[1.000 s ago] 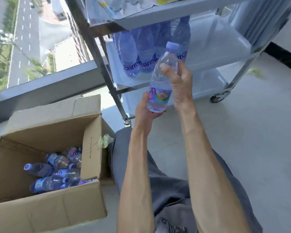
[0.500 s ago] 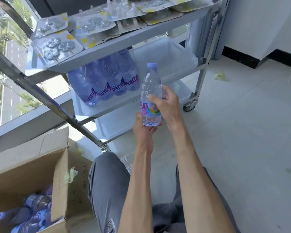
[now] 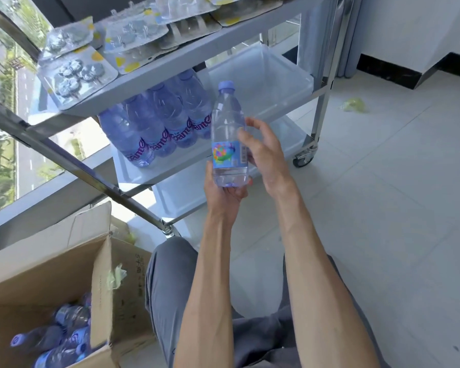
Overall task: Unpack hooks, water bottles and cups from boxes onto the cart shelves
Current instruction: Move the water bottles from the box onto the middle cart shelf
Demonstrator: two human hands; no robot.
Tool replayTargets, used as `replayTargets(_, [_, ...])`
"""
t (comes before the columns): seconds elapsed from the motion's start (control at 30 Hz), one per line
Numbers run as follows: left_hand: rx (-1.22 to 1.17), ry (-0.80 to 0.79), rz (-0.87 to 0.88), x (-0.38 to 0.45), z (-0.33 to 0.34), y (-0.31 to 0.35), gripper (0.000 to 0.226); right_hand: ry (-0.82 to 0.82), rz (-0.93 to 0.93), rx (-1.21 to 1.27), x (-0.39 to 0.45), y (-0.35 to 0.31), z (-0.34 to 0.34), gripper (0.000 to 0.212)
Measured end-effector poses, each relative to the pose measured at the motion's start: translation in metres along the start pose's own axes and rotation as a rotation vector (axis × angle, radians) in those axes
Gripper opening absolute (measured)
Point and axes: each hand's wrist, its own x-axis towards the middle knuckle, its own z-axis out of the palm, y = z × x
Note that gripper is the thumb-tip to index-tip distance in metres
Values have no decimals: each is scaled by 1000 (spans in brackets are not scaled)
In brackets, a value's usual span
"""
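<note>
Head view: left hand (image 3: 223, 193) grips one bottle (image 3: 229, 134) base; right hand (image 3: 263, 150) loosely touching label; four bottles (image 3: 157, 123) shelved.

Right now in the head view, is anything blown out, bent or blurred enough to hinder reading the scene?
Head view: daylight from the window washes out the translucent plastic shelf trays; wide-angle distortion tilts the steel cart frame; the clear water bottle with the lilac cap stays sharp.
</note>
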Motion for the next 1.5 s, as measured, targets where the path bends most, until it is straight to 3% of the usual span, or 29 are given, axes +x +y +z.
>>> replayTargets(0.1, [34, -16, -47, 17, 3, 4, 53, 24, 5, -98, 18, 1, 4, 62])
replayTargets(0.17, [223, 61, -76, 31, 4, 10, 53, 129, 25, -138, 35, 2, 7, 74])
replayTargets(0.27, [650, 352, 25, 58, -5, 25, 34, 260, -3, -215, 59, 12, 12, 74])
replayTargets(0.33, [759, 650, 188, 75, -16, 37, 34, 299, 0, -215, 72, 22, 15, 78])
replayTargets(0.4, [797, 793, 328, 93, -22, 47, 31, 319, 8, -178, 88, 32, 16, 75])
replayTargets(0.5, [863, 828, 382, 122, -22, 49, 37, 366, -40, -212, 115, 41, 21, 44])
replayTargets(0.67, [895, 936, 443, 149, -20, 33, 66, 375, -79, -249, 158, 40, 31, 53])
replayTargets(0.77, [906, 995, 494, 157, -25, 28, 78, 411, -237, -278, 172, 37, 40, 56])
replayTargets(0.9, [920, 1012, 535, 164, -34, 26, 72, 381, -347, -309, 180, 47, 54, 43])
replayTargets(1.2, [903, 1028, 575, 163, -39, 24, 56, 212, -264, -254, 178, 68, 45, 63])
replayTargets(1.5, [892, 1028, 560, 163, -39, 24, 57, 298, -252, -402, 179, 68, 49, 48])
